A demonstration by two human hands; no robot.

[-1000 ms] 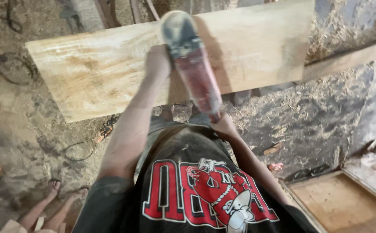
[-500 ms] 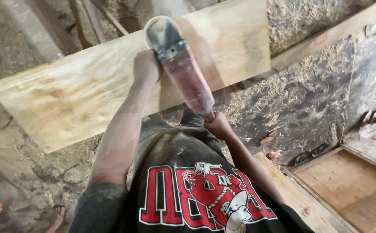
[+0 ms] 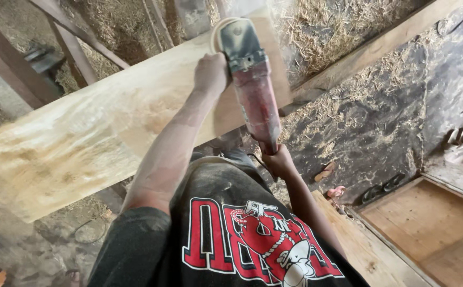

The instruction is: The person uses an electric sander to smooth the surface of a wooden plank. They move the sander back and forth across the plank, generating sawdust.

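A red and grey handheld power sander (image 3: 250,79) rests with its round pad on the far right end of a wide pale wooden plank (image 3: 83,138). My left hand (image 3: 210,74) grips the side of the tool's head. My right hand (image 3: 276,159) holds the rear end of its red body, close to my waist. The plank lies across in front of me, slanting from lower left to upper right. Below, my black shirt with a red and white print fills the bottom of the view.
Sawdust and wood shavings cover the dark ground (image 3: 380,117). A long timber beam (image 3: 380,48) runs at the upper right. Flat wooden panels (image 3: 433,228) lie at the lower right. Wooden frame posts (image 3: 72,48) stand at the upper left.
The sander and both hands have travelled toward the plank's right end. The view has tilted, so the plank now slants more steeply and more of the floor on the right shows.
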